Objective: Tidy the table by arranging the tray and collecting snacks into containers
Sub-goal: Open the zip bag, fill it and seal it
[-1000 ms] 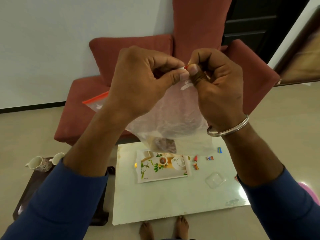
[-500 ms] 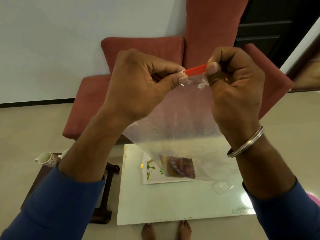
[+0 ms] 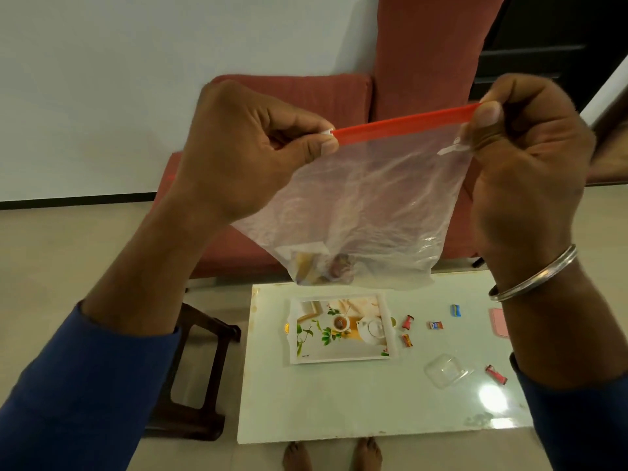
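Bag (image 3: 373, 198) held above table (image 3: 339, 402), tray (image 3: 339, 329) on it, snacks (image 3: 407, 322) right of tray

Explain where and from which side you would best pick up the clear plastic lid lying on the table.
Pinch the clear plastic lid by its raised rim, coming from above. It lies flat on the table with no handle, and bare tabletop shows around it; the nearest candy lies to its right.

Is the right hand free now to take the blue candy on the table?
Probably not yet: the right hand pinches the zip bag high above the table. Nothing covers the blue candy.
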